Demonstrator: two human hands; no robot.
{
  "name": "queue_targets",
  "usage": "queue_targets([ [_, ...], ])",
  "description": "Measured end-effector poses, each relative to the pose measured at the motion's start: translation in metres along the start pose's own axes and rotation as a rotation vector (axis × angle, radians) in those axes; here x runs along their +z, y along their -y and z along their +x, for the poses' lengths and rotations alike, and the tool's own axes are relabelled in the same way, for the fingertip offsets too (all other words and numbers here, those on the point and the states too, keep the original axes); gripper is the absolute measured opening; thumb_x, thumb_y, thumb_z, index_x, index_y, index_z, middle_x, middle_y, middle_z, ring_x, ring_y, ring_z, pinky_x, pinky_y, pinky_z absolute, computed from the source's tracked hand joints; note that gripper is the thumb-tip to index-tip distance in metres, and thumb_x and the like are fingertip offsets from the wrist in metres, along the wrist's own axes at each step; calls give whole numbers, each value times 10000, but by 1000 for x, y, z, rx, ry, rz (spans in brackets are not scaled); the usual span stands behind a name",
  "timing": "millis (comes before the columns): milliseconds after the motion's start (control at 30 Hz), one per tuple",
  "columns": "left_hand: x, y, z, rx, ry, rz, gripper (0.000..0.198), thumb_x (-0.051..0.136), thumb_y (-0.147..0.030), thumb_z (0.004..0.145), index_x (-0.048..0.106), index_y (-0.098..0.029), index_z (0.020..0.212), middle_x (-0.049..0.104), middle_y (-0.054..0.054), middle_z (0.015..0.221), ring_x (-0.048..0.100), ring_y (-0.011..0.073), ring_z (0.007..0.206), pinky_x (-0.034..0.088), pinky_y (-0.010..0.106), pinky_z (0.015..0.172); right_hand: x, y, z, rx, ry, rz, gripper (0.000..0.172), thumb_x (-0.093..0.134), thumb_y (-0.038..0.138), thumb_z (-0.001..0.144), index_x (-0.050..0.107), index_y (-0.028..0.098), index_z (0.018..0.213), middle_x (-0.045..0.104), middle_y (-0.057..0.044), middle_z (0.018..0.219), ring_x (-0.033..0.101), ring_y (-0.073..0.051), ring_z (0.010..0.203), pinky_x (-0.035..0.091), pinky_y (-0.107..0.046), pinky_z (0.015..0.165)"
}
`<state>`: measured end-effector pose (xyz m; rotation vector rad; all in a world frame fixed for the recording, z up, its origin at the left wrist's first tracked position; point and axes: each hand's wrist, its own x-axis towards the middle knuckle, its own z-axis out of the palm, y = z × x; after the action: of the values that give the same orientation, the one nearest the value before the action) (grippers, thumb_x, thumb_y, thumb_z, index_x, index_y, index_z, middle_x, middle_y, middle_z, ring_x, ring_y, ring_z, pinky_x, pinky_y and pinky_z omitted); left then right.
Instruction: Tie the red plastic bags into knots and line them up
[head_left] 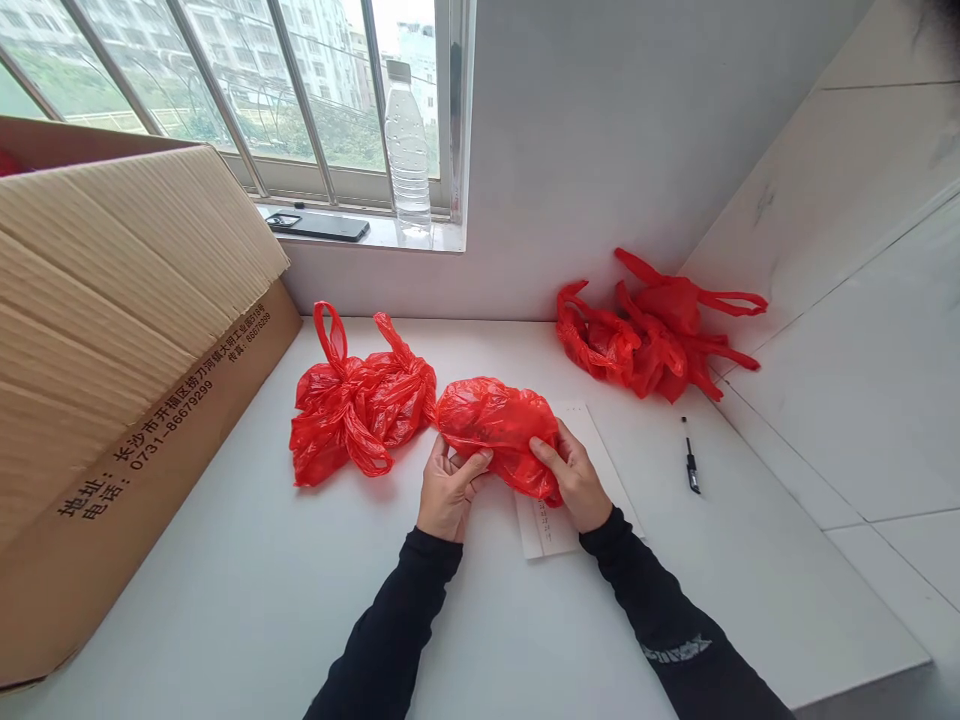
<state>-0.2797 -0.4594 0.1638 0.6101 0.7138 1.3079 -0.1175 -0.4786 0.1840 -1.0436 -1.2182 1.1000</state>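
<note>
Between my two hands is a red plastic bag [499, 420], bundled around something dark that shows faintly through it. My left hand [452, 490] grips its lower left side, thumb on top and fingers curled beneath. At the right end, my right hand [574, 475] pinches the bag with the thumb pressed on its surface. Under the bag and my right hand lies a white printed paper [551, 530], partly covered. Just left of the held bag rests a knotted red plastic bag [360, 400] with loop handles. What the bags contain cannot be made out.
A large cardboard box [150, 400] fills the left side. Several red bags [652, 335] are heaped at the back right, near a black pen [691, 460]. On the windowsill are a phone [322, 226] and a clear water bottle [407, 150]. Walls bound the back and right.
</note>
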Motion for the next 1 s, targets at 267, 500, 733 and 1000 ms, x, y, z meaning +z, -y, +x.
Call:
queue_targets([
  [267, 8, 4, -5, -7, 103, -5, 691, 820, -270, 752, 496, -298, 1362, 638, 79, 1325, 616, 282, 1212, 559, 389, 946, -1, -1, -3, -73, -31, 17, 347, 718, 321, 841, 621, 297, 1174, 695, -29, 1119, 654, -254, 1048, 519, -399, 949],
  [500, 4, 3, -1, 6, 48, -63, 714, 842, -150, 674, 525, -266, 1302, 689, 62, 1201, 658, 262, 1122, 568, 358, 894, 2, 3, -6, -93, -10, -40, 329, 674, 363, 879, 613, 299, 1195, 685, -32, 1158, 648, -254, 1043, 521, -389, 931],
  [733, 5, -6, -3, 20, 94, -144, 683, 780, -70, 695, 536, -256, 1306, 691, 62, 1243, 642, 265, 1177, 515, 396, 1014, 3, 4, -4, -33, 61, -91, 351, 624, 390, 922, 580, 277, 1251, 681, -39, 1208, 638, -252, 1106, 502, -408, 1000],
  [1000, 0, 0, -1, -14, 135, -141, 615, 789, -68, 667, 578, -210, 1227, 714, 77, 1182, 658, 280, 1138, 522, 408, 987, 0, -5, -1, -10, 90, -48, 358, 684, 358, 885, 583, 261, 1215, 708, -39, 1127, 669, -235, 1028, 549, -377, 920],
])
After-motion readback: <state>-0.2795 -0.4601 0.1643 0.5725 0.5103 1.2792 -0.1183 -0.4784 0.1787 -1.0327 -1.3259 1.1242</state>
